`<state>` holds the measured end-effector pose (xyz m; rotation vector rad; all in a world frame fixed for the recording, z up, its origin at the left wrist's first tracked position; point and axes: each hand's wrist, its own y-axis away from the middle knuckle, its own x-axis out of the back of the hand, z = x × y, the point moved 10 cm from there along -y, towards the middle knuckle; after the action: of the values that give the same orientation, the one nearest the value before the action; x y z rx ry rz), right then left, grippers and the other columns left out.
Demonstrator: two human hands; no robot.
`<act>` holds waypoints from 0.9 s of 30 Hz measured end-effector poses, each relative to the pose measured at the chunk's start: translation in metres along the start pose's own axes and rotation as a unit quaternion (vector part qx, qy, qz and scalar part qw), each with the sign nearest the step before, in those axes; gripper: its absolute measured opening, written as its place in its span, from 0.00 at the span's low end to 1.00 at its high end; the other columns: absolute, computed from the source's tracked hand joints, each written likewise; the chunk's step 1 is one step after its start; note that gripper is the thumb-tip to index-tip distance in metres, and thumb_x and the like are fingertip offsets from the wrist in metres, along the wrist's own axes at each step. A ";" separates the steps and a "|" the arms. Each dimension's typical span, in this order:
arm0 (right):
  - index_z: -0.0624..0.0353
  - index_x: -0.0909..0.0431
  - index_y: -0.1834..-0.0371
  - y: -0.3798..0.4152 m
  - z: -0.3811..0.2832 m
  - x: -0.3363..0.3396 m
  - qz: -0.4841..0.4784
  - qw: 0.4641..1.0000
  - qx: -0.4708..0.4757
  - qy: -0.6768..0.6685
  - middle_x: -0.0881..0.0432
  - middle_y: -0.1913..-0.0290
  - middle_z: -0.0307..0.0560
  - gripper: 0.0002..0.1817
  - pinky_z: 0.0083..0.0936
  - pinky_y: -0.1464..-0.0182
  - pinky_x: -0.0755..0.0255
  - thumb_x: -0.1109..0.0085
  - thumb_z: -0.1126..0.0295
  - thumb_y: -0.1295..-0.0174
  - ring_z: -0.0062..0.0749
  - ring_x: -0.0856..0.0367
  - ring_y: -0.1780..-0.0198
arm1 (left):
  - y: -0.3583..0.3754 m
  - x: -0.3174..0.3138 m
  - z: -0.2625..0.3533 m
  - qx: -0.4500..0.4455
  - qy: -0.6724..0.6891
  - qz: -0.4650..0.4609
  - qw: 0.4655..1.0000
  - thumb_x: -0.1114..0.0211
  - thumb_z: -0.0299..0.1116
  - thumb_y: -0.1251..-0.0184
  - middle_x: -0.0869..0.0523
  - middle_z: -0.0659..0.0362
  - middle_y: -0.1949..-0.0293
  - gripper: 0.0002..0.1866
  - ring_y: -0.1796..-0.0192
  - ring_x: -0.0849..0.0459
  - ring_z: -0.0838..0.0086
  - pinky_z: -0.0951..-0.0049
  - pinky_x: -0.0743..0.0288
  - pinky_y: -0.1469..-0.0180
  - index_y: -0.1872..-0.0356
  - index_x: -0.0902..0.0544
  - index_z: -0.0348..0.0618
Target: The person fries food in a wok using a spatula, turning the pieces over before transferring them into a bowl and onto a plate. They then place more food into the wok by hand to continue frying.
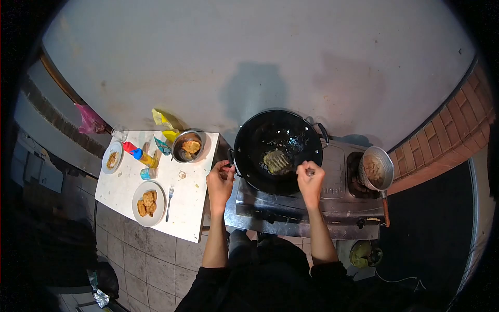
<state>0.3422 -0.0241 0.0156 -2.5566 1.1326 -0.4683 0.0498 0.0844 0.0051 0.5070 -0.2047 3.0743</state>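
Note:
A black wok (254, 135) stands on the stove, with shiny oil and a yellowish-green piece of food (274, 163) low in its middle. My left hand (220, 182) is closed at the wok's left handle (232, 157), its fingers curled around the lower part. Above the wok's right rim, my right hand (310, 182) is closed in a fist around a utensil. Most of that utensil's handle is hidden by the fingers. Pale slotted tines or ridges (283, 158) show over the food, on the side facing my right hand.
On the white table (117, 190) are a plate of fried pieces (147, 203), a fork (170, 203), a metal bowl (188, 146), sauce bottles (144, 157) and another plate (112, 157). A saucepan (376, 168) sits on the right burner, its wooden handle jutting over the stove's front edge.

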 end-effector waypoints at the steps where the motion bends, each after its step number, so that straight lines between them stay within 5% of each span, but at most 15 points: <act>1: 0.66 0.33 0.86 -0.001 0.000 0.006 0.012 1.000 -0.028 -0.003 0.40 0.90 0.38 0.15 0.23 0.82 0.51 0.45 0.77 0.42 0.11 0.45 0.82 | -0.002 0.000 -0.001 -0.001 0.001 0.001 1.000 0.35 0.26 0.40 0.19 0.57 0.77 0.12 0.78 0.18 0.77 0.79 0.27 0.75 0.58 0.21 0.30; 7: 0.66 0.32 0.86 -0.004 -0.001 -0.012 -0.044 0.999 -0.001 0.008 0.35 0.90 0.36 0.15 0.21 0.81 0.45 0.46 0.77 0.41 0.12 0.36 0.83 | 0.000 0.002 0.007 0.005 -0.042 0.002 0.999 0.35 0.27 0.39 0.17 0.56 0.76 0.13 0.75 0.18 0.77 0.78 0.27 0.74 0.58 0.21 0.27; 10: 0.65 0.29 0.85 -0.007 0.008 -0.002 -0.061 0.993 -0.087 -0.043 0.33 0.90 0.37 0.16 0.19 0.85 0.46 0.46 0.75 0.38 0.12 0.36 0.87 | 0.001 0.005 0.017 -0.010 -0.085 0.007 0.996 0.34 0.29 0.41 0.16 0.53 0.75 0.13 0.74 0.16 0.74 0.75 0.25 0.71 0.59 0.19 0.28; 15: 0.64 0.27 0.83 -0.020 -0.008 0.006 -0.051 0.990 -0.094 -0.096 0.31 0.90 0.35 0.15 0.17 0.88 0.47 0.44 0.73 0.37 0.13 0.36 0.90 | -0.001 0.007 0.016 -0.033 -0.102 0.035 0.994 0.33 0.29 0.42 0.17 0.53 0.78 0.12 0.77 0.17 0.72 0.75 0.26 0.72 0.63 0.18 0.29; 21: 0.66 0.26 0.78 -0.055 -0.065 0.020 -0.129 0.991 0.037 0.003 0.26 0.85 0.36 0.12 0.16 0.79 0.42 0.42 0.72 0.38 0.10 0.35 0.81 | -0.003 0.012 0.027 -0.055 -0.143 0.048 0.987 0.31 0.31 0.44 0.17 0.51 0.78 0.11 0.77 0.17 0.68 0.72 0.26 0.71 0.66 0.16 0.31; 27: 0.67 0.30 0.76 -0.059 -0.069 0.025 -0.174 0.975 0.083 0.110 0.33 0.86 0.53 0.12 0.27 0.80 0.43 0.42 0.71 0.40 0.28 0.34 0.86 | -0.005 0.013 0.021 -0.055 -0.163 0.055 0.984 0.29 0.33 0.46 0.17 0.50 0.78 0.12 0.76 0.18 0.64 0.70 0.26 0.70 0.69 0.15 0.32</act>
<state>0.3684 -0.0153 0.1058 -2.6050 0.6687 -0.9079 0.0441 0.0867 0.0296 1.0242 -0.4175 3.0391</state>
